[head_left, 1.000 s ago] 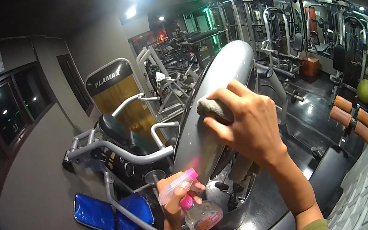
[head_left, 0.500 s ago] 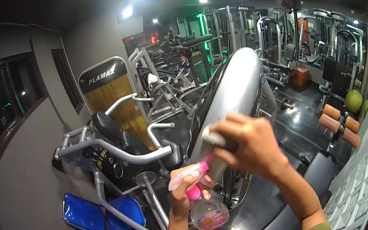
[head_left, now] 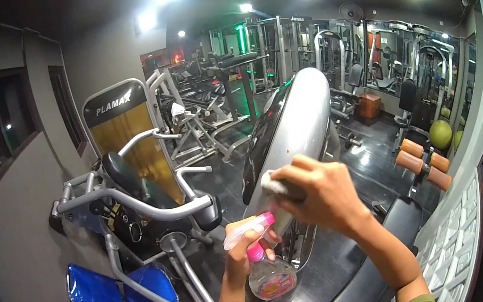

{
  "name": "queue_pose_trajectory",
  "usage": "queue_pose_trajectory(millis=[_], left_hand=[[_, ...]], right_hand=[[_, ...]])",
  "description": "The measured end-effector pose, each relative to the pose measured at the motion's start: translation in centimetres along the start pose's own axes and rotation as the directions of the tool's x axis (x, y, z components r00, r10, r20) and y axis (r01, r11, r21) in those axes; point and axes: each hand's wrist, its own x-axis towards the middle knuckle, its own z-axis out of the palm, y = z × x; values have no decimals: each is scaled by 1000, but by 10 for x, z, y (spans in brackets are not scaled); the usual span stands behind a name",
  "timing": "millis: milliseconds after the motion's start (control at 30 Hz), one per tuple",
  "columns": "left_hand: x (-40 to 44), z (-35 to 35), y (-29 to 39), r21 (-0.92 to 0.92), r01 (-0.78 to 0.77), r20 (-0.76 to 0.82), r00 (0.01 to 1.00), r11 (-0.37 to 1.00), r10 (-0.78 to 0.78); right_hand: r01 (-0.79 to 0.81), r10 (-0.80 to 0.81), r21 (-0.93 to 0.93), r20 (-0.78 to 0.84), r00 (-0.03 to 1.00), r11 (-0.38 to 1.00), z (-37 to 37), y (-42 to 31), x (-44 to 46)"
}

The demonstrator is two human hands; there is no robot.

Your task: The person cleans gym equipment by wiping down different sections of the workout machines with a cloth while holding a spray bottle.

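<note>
My right hand is closed on a grey cloth, which lies against the lower part of a long silver machine cover. Just left of it, my left hand grips the neck of a clear spray bottle with a pink and clear spray head. The bottle hangs upright, with a pink label on its front and some liquid visible. Part of the cloth is hidden behind my right fingers.
At the left stands a PLAMAX machine with grey bars reaching toward the middle. Blue pads are at the lower left. A black bench and orange foam rollers stand at the right, near a white textured wall.
My right hand with the cloth has moved down along the silver cover, closer to the spray bottle. My left hand still holds the bottle. The view has turned to the right.
</note>
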Motion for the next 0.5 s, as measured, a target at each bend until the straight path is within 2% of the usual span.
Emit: queue_pose_trajectory(millis=[100,167,233,267,300,367,433,500], left_hand=[[-3,2,-1,2,8,-41,999,1000,-8],[-2,3,2,45,7,-65,998,999,-4],[-3,-2,-3,26,2,-36,999,1000,-1],[-3,-4,-4,18,-2,-25,1000,1000,2],[-2,-5,-5,10,-5,-14,1000,1000,5],[-2,-6,-6,7,-7,-4,1000,1000,7],[-2,-6,-5,20,-6,-4,1000,1000,6],[-3,-4,-4,32,-5,-5,1000,999,5]], right_hand=[[-116,110,-15,-220,969,993,-5,20,-3],[-155,158,34,-306,939,987,5,22,-8],[42,-19,55,-360,933,998,30,25,-23],[89,-59,101,-271,961,991,34,19,-32],[135,-105,105,-251,962,985,42,17,-41],[121,-60,175,-317,946,977,41,17,-46],[21,43,141,-437,899,990,43,28,-44],[-151,279,276,-517,809,949,40,29,-38]])
